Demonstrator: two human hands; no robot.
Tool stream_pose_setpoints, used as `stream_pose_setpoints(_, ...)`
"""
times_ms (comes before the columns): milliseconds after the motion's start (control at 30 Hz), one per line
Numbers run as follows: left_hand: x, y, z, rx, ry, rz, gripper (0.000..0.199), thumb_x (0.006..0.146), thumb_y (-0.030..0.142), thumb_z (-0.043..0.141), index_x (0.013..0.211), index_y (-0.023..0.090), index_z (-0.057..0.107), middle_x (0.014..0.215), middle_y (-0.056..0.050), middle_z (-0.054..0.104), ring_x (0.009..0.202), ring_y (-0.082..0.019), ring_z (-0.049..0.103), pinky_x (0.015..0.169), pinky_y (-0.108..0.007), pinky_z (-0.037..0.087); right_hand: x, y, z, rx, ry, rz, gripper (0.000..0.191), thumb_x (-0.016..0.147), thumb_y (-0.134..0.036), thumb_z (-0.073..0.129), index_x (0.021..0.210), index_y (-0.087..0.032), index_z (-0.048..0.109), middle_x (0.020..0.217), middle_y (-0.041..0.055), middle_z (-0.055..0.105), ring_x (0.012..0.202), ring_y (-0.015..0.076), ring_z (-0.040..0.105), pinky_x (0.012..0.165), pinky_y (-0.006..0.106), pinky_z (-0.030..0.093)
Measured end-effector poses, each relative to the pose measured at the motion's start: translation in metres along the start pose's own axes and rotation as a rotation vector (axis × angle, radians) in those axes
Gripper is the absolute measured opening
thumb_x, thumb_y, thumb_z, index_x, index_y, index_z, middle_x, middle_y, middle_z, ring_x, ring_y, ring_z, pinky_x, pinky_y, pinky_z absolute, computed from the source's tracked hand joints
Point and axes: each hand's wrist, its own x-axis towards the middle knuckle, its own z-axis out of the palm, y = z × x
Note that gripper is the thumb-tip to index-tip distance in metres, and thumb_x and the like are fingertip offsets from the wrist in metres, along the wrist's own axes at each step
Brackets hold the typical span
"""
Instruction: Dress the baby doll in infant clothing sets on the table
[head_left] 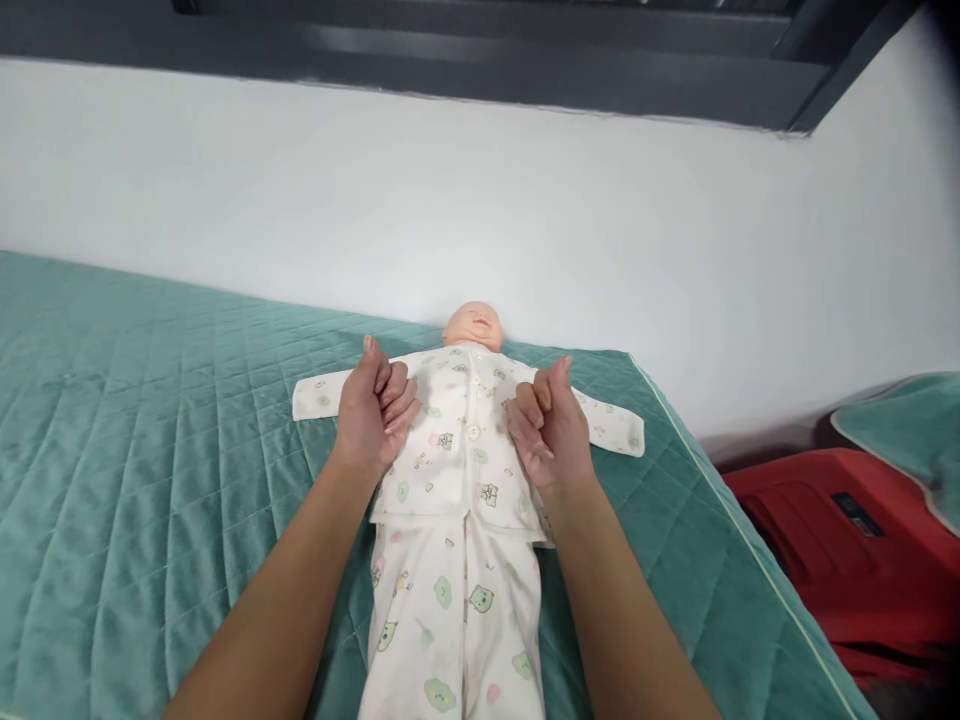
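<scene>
A baby doll (474, 326) lies on its back, dressed in a white long-sleeved shirt (465, 470) with buttons down the front and matching white trousers (427, 610), printed with small green and pink figures. Its sleeves spread out to both sides. My left hand (379, 405) is closed in a loose fist, thumb pointing up, in front of the shirt's left side. Mirroring it, my right hand (551, 425) is curled shut with its thumb up, in front of the shirt's right side. No object shows in either fist. Whether the hands touch the cloth is hard to tell.
A green quilted cover (187, 480) lies under the doll, its piped edge running down the right. Behind it rises a white wall (375, 200) below a dark frame (450, 60). At right, lower down, are a red plastic object (825, 530) and green fabric (907, 420).
</scene>
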Motion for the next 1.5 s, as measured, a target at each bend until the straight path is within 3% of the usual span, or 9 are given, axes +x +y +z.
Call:
stream_pose_setpoints(200, -0.001, 0.001, 0.002, -0.003, 0.056, -0.025, 0.056, 0.092, 0.049, 0.060, 0.058, 0.019, 0.027, 0.050, 0.008, 0.022, 0.034, -0.003, 0.021, 0.028, -0.016, 0.011, 0.006, -0.002, -0.019, 0.237, -0.116, 0.078, 0.052, 0.090, -0.047, 0.066, 0.061, -0.021, 0.030, 0.048, -0.0109, 0.035, 0.031, 0.0016, 0.017, 0.025, 0.015, 0.011)
stream_pose_setpoints(633, 0.000, 0.003, 0.002, 0.018, 0.056, -0.052, 0.057, 0.091, 0.052, 0.060, 0.059, 0.019, 0.027, 0.049, 0.008, 0.022, 0.033, -0.003, 0.019, 0.028, -0.016, 0.013, 0.006, -0.001, -0.022, 0.280, -0.158, 0.098, 0.053, 0.093, -0.053, 0.057, 0.060, -0.022, 0.030, 0.043, -0.0119, 0.026, 0.030, 0.0038, 0.012, 0.026, 0.017, 0.011)
stream_pose_setpoints(933, 0.002, 0.002, -0.001, 0.011, -0.039, -0.096, 0.054, 0.090, 0.049, 0.062, 0.059, 0.018, 0.031, 0.053, 0.007, 0.026, 0.035, -0.003, 0.021, 0.028, -0.015, 0.014, 0.005, -0.001, -0.022, 0.374, -0.123, 0.069, 0.041, 0.090, -0.050, 0.064, 0.069, -0.020, 0.045, 0.060, -0.0077, 0.039, 0.043, 0.0036, 0.030, 0.033, 0.013, 0.026)
stream_pose_setpoints(1133, 0.002, -0.001, -0.006, 0.031, -0.097, -0.080, 0.052, 0.086, 0.048, 0.069, 0.062, 0.017, 0.034, 0.063, 0.006, 0.034, 0.042, -0.002, 0.029, 0.031, -0.013, 0.019, 0.004, -0.003, -0.019, 0.299, -0.123, 0.057, 0.042, 0.088, -0.053, 0.065, 0.069, -0.019, 0.048, 0.064, -0.0058, 0.040, 0.045, 0.0037, 0.030, 0.032, 0.013, 0.021)
stream_pose_setpoints(1333, 0.002, 0.001, -0.023, 0.046, -0.075, -0.050, 0.053, 0.082, 0.048, 0.073, 0.062, 0.017, 0.034, 0.063, 0.007, 0.030, 0.043, -0.002, 0.024, 0.031, -0.014, 0.016, -0.004, -0.002, -0.014, 0.160, -0.085, -0.006, 0.044, 0.088, -0.056, 0.062, 0.070, -0.018, 0.052, 0.063, -0.0060, 0.036, 0.045, 0.0039, 0.029, 0.033, 0.014, 0.021)
stream_pose_setpoints(1500, -0.002, 0.011, -0.054, 0.018, 0.034, -0.033, 0.050, 0.084, 0.041, 0.072, 0.063, 0.018, 0.034, 0.060, 0.008, 0.026, 0.042, -0.003, 0.021, 0.033, -0.016, 0.012, -0.013, 0.001, -0.032, 0.115, 0.057, -0.083, 0.039, 0.087, -0.050, 0.066, 0.069, -0.018, 0.052, 0.060, -0.0072, 0.032, 0.044, 0.0045, 0.027, 0.033, 0.014, 0.021)
